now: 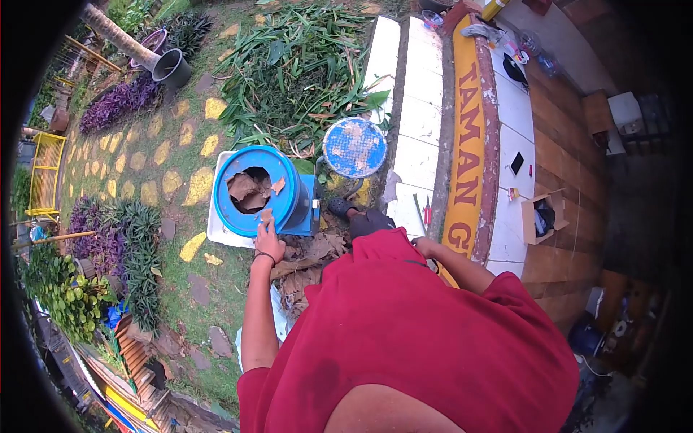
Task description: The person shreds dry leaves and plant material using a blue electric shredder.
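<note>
A person in a red shirt (pixel 426 325) looks down over their own body. Just beyond the shirt, a heap of dry brown leaves (pixel 307 263) lies on the ground in front of the blue drum (pixel 261 189). The left hand (pixel 269 244) reaches to the drum's near rim, pinching a small brown leaf piece (pixel 267 215) at its fingertips. The right hand (pixel 421 245) sits well to the right of the drum, mostly hidden by the shirt, so its grip cannot be told. The drum stands on a white tray (pixel 216 231), with more brown leaf pieces inside. Its round blue lid (pixel 354 147) lies just right of it. Beyond the drum sprawls a pile of cut green leaves (pixel 296 68).
</note>
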Demonstrator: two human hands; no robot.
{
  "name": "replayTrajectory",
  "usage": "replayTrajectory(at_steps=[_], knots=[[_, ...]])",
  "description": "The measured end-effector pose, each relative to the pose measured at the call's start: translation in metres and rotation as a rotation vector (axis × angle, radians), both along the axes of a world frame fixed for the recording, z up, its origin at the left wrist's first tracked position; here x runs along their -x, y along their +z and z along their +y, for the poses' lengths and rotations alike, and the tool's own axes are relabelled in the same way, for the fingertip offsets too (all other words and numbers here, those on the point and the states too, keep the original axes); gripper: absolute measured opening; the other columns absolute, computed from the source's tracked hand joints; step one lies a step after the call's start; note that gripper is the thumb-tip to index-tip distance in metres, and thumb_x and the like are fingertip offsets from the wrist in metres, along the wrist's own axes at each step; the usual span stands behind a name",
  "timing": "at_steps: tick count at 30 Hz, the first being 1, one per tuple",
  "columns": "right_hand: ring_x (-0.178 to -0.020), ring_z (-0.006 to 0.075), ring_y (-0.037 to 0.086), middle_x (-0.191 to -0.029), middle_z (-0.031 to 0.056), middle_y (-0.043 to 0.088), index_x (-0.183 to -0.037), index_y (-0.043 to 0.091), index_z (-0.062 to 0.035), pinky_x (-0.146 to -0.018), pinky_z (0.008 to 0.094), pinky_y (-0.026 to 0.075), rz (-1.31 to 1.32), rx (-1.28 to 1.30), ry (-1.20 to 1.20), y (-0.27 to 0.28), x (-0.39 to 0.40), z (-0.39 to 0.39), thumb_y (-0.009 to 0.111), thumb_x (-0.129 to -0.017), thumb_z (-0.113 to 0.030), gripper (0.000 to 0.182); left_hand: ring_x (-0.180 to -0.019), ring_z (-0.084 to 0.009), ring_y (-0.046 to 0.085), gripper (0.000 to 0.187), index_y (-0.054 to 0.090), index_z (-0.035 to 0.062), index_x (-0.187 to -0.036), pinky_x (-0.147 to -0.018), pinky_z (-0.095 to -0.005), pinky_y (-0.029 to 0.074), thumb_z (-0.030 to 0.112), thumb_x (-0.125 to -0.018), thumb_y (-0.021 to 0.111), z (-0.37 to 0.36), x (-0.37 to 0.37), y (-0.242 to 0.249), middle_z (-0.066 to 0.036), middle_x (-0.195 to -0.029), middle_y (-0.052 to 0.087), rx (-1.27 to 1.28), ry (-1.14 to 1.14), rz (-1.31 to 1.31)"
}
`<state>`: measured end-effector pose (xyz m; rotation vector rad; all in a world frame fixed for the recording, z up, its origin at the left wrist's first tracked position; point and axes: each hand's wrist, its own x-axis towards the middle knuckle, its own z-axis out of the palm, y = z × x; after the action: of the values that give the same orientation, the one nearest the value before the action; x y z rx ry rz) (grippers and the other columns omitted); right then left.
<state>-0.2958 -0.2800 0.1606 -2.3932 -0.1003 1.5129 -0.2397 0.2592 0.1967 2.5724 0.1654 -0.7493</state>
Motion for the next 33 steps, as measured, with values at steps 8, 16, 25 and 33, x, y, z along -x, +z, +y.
replayTrajectory(at_steps=[8, 16, 25, 33], knots=[[-0.112, 0.0374, 0.063, -0.123, 0.02, 0.065, -0.119, 0.067, -0.0103, -0.092, 0.0418, 0.05, -0.1, -0.305, 0.025, 0.007, 0.04, -0.005, 0.067, -0.078, -0.054, 0.06, -0.146, -0.0474, 0.013, 0.106, 0.008, 0.0077, -0.156, -0.116, -0.0552, 0.025, 0.018, -0.074, 0.074, -0.024, 0.005, -0.009, -0.028, -0.153, 0.017, -0.202, -0.023, -0.025], [-0.113, 0.0391, 0.062, -0.122, 0.0211, 0.065, -0.122, 0.065, -0.0091, -0.092, 0.0404, 0.05, -0.03, -0.233, -0.435, -0.039, 0.09, -0.057, 0.066, -0.079, -0.053, 0.062, -0.146, -0.0475, 0.01, 0.112, 0.005, 0.0042, -0.155, -0.117, -0.0541, 0.025, 0.02, -0.072, 0.078, -0.029, 0.011, -0.013, -0.024, -0.155, 0.015, -0.24, -0.046, -0.097], [-0.099, 0.0208, 0.064, -0.112, 0.0162, 0.07, -0.121, 0.063, 0.0033, -0.089, 0.0355, 0.05, -0.175, -0.137, -0.576, 0.008, 0.057, -0.062, 0.075, -0.08, -0.032, 0.055, -0.145, -0.047, 0.01, 0.116, 0.003, -0.0021, -0.154, -0.121, -0.0512, 0.015, 0.027, -0.071, 0.08, -0.035, 0.011, -0.015, -0.025, -0.154, 0.018, -0.336, -0.14, -0.103], [-0.108, 0.0191, 0.06, -0.128, 0.0063, 0.061, -0.145, 0.044, -0.0119, -0.097, 0.0393, 0.047, 0.293, -0.575, -1.287, 0.079, 0.008, -0.098, 0.063, -0.095, -0.034, 0.058, -0.145, -0.0503, 0.006, 0.117, -0.001, -0.0079, -0.151, -0.119, -0.0559, 0.014, 0.025, -0.071, 0.078, -0.035, 0.016, -0.034, -0.027, -0.154, 0.018, -0.369, -0.221, -0.22]])
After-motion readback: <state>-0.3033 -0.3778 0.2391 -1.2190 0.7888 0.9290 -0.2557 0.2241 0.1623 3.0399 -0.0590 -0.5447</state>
